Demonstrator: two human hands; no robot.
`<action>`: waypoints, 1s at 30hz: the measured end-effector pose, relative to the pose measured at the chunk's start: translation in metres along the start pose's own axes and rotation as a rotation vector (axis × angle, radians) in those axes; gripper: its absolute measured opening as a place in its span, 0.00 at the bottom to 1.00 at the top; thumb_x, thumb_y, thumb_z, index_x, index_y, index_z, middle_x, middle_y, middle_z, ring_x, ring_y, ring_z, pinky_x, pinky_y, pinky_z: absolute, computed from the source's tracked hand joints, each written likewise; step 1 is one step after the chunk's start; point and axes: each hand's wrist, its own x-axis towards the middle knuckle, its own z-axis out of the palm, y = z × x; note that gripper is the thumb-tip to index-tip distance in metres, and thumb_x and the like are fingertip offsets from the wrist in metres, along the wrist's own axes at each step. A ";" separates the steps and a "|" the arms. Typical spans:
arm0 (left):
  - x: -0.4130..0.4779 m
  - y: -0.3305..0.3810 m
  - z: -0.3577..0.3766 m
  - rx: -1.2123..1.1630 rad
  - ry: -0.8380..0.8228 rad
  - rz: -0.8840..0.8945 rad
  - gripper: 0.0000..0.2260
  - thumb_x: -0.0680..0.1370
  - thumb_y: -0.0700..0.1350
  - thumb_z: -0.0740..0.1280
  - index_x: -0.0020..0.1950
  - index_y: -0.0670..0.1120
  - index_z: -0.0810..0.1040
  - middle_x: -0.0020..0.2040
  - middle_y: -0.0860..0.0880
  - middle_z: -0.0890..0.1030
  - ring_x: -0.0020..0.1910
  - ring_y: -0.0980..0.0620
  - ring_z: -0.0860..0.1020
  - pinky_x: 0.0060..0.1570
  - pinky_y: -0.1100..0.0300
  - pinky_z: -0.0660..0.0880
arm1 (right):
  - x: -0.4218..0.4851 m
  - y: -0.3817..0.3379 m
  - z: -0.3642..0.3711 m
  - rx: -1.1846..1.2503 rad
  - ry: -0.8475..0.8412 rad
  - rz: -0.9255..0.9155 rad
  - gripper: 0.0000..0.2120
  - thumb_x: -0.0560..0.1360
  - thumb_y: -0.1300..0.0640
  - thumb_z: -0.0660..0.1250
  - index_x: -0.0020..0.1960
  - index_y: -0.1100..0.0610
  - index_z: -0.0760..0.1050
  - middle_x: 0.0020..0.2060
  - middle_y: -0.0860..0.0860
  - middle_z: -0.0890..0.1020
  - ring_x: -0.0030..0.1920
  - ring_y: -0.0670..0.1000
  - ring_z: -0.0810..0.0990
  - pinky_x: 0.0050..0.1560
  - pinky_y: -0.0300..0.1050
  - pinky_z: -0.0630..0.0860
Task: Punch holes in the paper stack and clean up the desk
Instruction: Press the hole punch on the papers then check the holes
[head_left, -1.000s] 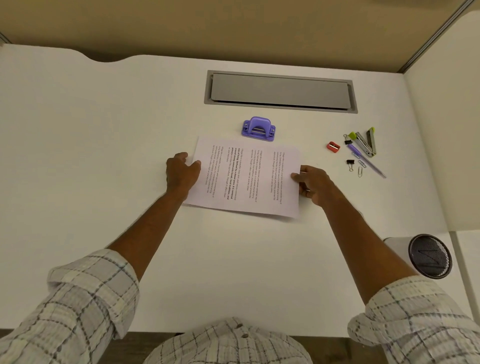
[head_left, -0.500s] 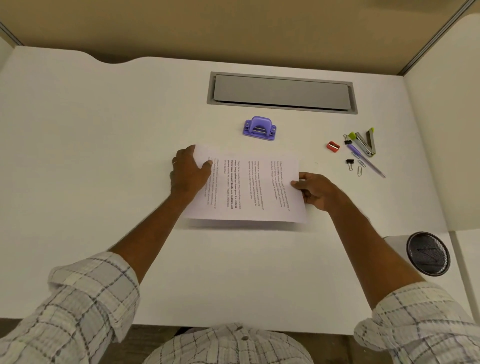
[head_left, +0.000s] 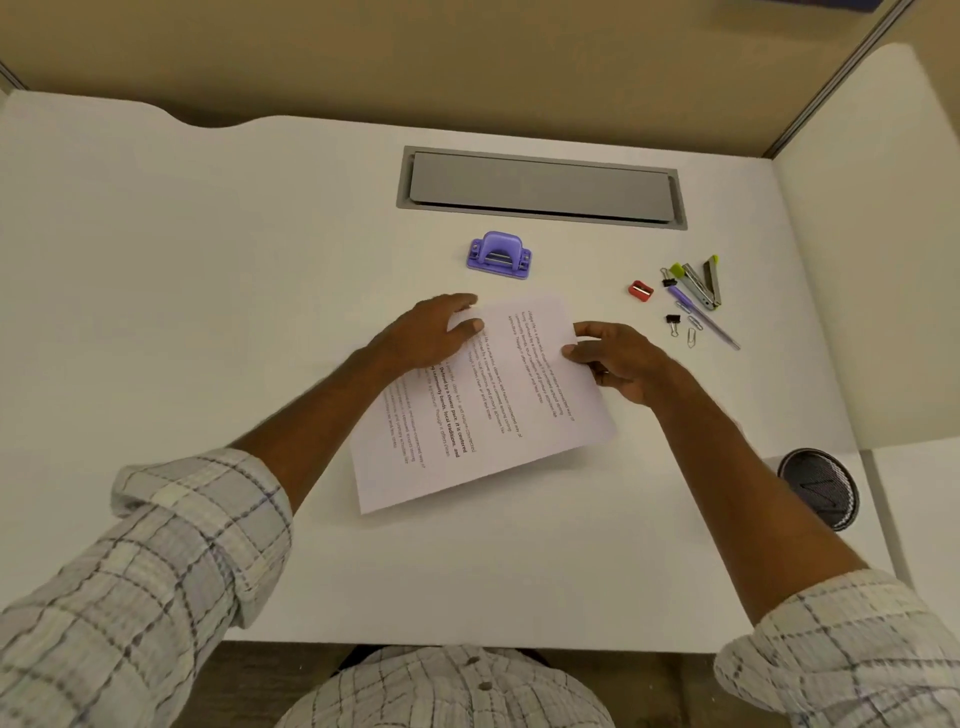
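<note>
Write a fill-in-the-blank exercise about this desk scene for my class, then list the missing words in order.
1. The hole punch is ____ in colour.
2. The pencil sharpener is ____ in colour.
3. The stapler lies to the ____ of the hole punch.
4. With the left hand and right hand on it, the paper is gripped by exactly ____ hands.
Missing words: purple; red; right; two.

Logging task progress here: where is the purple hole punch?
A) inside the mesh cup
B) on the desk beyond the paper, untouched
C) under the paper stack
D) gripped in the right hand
B: the purple hole punch sits alone on the desk past the paper stack, which the left hand and right hand both hold.
</note>
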 end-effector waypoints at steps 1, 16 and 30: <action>0.001 0.001 0.000 0.025 -0.017 0.002 0.26 0.84 0.57 0.59 0.80 0.49 0.64 0.80 0.47 0.66 0.78 0.45 0.66 0.76 0.47 0.63 | -0.003 -0.005 -0.001 -0.025 -0.004 -0.016 0.09 0.79 0.63 0.69 0.58 0.53 0.79 0.52 0.52 0.86 0.46 0.49 0.87 0.43 0.43 0.84; -0.031 0.000 -0.015 -0.545 0.124 0.093 0.11 0.84 0.53 0.63 0.63 0.50 0.76 0.55 0.53 0.84 0.45 0.57 0.85 0.42 0.63 0.81 | -0.027 -0.056 -0.007 -0.158 0.066 -0.302 0.10 0.77 0.47 0.72 0.56 0.49 0.83 0.49 0.46 0.87 0.45 0.47 0.85 0.45 0.43 0.79; -0.052 0.008 -0.020 -1.051 0.400 0.240 0.09 0.84 0.48 0.63 0.63 0.50 0.75 0.59 0.49 0.83 0.57 0.48 0.82 0.57 0.50 0.81 | -0.060 -0.022 0.052 0.275 0.100 -0.364 0.29 0.79 0.28 0.45 0.71 0.38 0.70 0.67 0.43 0.80 0.69 0.48 0.77 0.69 0.57 0.71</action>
